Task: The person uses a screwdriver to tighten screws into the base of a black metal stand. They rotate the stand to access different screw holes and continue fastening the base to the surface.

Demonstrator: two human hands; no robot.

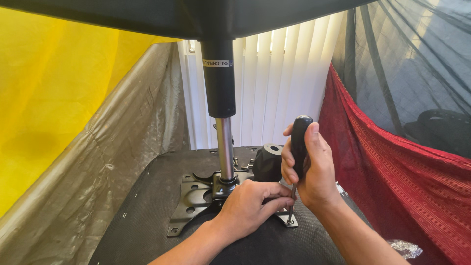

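Observation:
My right hand point(310, 167) grips a black-handled screwdriver point(299, 142) held upright, its tip on a screw at the right corner of a black metal mounting plate point(189, 198). My left hand point(250, 206) rests on the plate beside the screwdriver shaft, fingers steadying near the tip. The plate lies on the upturned underside of a dark fabric chair seat point(147, 221). A gas lift cylinder point(221, 98), black above and chrome below, rises from the plate's middle. A black knob-like part point(267, 162) sits behind my hands.
A yellow sheet point(49, 98) and grey plastic sheet point(108, 162) hang at left. White vertical blinds point(274, 73) are behind. Red patterned cloth point(402, 186) and dark netting point(417, 64) at right. Crumpled foil point(405, 248) lies lower right.

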